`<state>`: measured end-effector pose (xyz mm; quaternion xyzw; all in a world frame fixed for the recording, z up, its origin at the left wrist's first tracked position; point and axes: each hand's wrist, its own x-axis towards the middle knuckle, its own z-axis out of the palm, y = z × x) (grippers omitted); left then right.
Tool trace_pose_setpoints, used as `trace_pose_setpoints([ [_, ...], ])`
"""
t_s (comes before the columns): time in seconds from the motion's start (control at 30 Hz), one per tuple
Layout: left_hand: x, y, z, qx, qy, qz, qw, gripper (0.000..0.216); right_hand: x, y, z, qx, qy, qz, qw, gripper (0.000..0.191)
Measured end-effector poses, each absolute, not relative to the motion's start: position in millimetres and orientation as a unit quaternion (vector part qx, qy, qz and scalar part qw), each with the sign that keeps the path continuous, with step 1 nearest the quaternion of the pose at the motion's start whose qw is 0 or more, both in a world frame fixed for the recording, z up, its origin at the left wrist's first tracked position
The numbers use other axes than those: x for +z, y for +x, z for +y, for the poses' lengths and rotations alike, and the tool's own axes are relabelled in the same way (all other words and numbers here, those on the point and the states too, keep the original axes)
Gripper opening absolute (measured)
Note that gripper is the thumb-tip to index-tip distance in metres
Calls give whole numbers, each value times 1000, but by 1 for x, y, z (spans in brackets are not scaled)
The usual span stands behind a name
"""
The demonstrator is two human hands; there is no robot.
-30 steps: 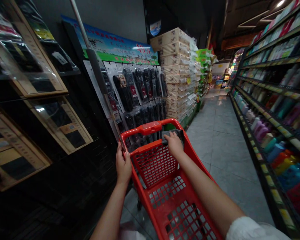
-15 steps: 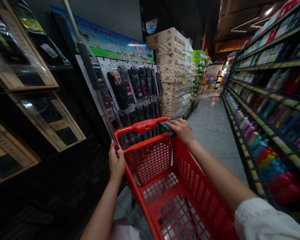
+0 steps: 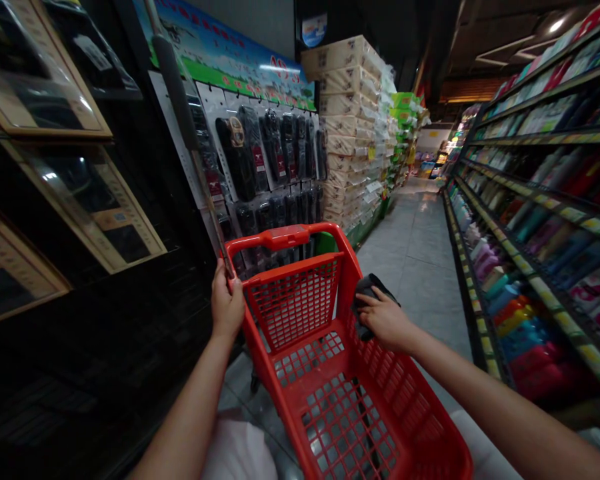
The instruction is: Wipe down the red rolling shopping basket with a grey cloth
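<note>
A red plastic shopping cart (image 3: 300,393) with grid walls and a grid floor stands right in front of me. My left hand (image 3: 227,303) is closed around the left end of its frame, just below the handle (image 3: 287,235). A metal pole (image 3: 174,87) with a dark grey grip rises from beside that hand; whether my fingers also hold it, I cannot tell. On the cart's right rim, my right hand (image 3: 386,319) presses a dark grey cloth (image 3: 369,293), which drapes over the edge.
Packaged belts (image 3: 240,160) hang on a display at the left, near boxed goods (image 3: 125,213). Behind stand stacked cartons (image 3: 350,127). Shelves of bottles (image 3: 535,220) line the right side, with a grey tiled aisle (image 3: 410,253) between.
My right hand has moved with the cloth from the handle's right end down onto the cart's right rim. My left hand keeps its hold on the frame.
</note>
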<state>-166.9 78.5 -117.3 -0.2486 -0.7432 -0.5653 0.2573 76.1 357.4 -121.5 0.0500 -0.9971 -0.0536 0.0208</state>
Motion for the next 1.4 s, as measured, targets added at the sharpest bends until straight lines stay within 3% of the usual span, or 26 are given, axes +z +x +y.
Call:
trace_pose_setpoints([
  [0.37, -110, -166, 74, -508, -260, -783, 248, 58, -121, -5, 365, -193, 28, -980, 29, 29],
  [0.63, -105, -119, 76, -377, -285, -836, 280, 64, -208, 84, 335, -241, 103, -963, -61, 22],
  [0.7, -105, -91, 79, -293, -373, -835, 279, 56, -220, 99, 333, -245, 105, -962, -67, 24],
  [0.77, -105, -67, 81, -207, -494, -817, 213, 39, -220, 99, 335, -244, 79, -965, -47, 26],
  [0.87, -107, -44, 84, -127, -526, -829, 142, 29, -205, 83, 340, -248, 28, -968, 2, 35],
  [0.97, -109, -39, 83, -125, -489, -851, 142, 32, -199, 79, 340, -258, 18, -966, 5, 37],
  [1.17, -121, -40, 81, -195, -478, -837, 179, 28, -225, 126, 338, -236, 79, -965, -87, 25],
  [1.4, -132, -41, 81, -224, -484, -825, 188, 33, -196, 30, 368, -189, -1, -982, -12, 40],
])
